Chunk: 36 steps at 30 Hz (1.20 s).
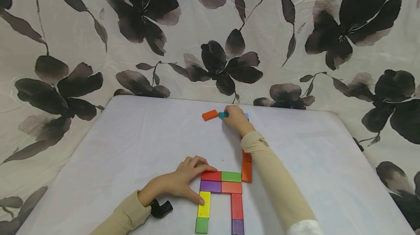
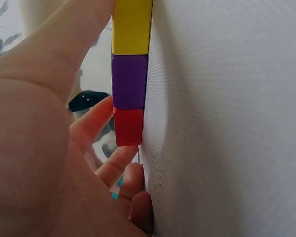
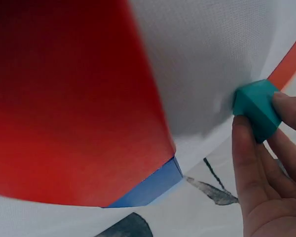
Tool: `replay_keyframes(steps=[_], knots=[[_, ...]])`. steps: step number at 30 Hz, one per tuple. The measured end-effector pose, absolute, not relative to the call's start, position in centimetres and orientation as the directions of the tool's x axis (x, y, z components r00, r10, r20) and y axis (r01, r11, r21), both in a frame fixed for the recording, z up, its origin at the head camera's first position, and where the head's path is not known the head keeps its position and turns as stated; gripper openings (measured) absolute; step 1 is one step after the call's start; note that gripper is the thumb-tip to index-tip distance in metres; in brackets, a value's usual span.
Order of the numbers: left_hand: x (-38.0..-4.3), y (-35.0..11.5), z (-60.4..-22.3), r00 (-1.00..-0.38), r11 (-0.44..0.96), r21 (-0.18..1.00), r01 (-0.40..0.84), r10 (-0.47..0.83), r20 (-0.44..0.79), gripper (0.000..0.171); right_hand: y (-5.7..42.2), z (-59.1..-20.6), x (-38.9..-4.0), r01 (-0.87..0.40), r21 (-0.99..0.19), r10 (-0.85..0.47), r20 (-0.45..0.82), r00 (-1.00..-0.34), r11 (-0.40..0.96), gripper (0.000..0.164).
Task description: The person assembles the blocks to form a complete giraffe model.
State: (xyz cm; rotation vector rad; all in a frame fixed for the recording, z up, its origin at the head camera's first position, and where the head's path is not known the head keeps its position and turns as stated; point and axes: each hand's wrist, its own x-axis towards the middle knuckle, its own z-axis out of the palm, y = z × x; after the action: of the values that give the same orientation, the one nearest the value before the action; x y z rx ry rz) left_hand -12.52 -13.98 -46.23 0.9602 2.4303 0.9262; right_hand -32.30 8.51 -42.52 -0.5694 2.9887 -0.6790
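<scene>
At the far side of the table my right hand (image 1: pixel 237 120) pinches a teal block (image 1: pixel 223 115) between thumb and fingers. The teal block (image 3: pixel 256 106) meets the end of an orange block (image 1: pixel 210 115). A blue block (image 1: pixel 247 116) shows just past the hand. My left hand (image 1: pixel 180 181) is spread beside the nearer blocks. Its thumb touches the yellow block (image 1: pixel 203 207) and its index finger the red block (image 1: pixel 211 176). Between those two sits a purple block (image 2: pixel 129 81). The left hand's other fingers extend beyond the red block.
Green (image 1: pixel 231 176) and coral (image 1: pixel 231 187) blocks continue the near shape, with a red leg (image 1: pixel 237 206) at right. An orange column (image 1: pixel 247 171) runs back under the right forearm. A black curved object (image 1: pixel 161 209) lies by the left wrist. Floral cloth (image 1: pixel 226 63) hangs behind the table.
</scene>
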Motion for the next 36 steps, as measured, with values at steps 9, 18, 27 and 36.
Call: replay_keyframes(steps=[9,18,27,36], knots=[[-12.6,-14.1,-46.2,-0.711,0.571,0.686,0.450,0.695,-0.112,0.082,11.0,-39.4,-32.3,-0.398,-0.442,-0.394,0.106,-0.913,0.804,0.025],[-12.6,-14.2,-46.3,-0.711,0.563,0.685,0.463,0.697,-0.093,0.083,17.1,-37.6,-32.7,-0.344,-0.424,-0.333,0.103,-0.937,0.838,0.026],[-12.6,-14.3,-46.3,-0.712,0.568,0.687,0.454,0.694,-0.104,0.083,20.1,-40.2,-32.5,-0.311,-0.448,-0.313,0.072,-0.947,0.838,0.029],[-12.5,-13.9,-46.3,-0.702,0.554,0.693,0.460,0.705,-0.097,0.082,20.1,-42.1,-32.6,-0.293,-0.441,-0.308,0.037,-0.951,0.848,0.029]])
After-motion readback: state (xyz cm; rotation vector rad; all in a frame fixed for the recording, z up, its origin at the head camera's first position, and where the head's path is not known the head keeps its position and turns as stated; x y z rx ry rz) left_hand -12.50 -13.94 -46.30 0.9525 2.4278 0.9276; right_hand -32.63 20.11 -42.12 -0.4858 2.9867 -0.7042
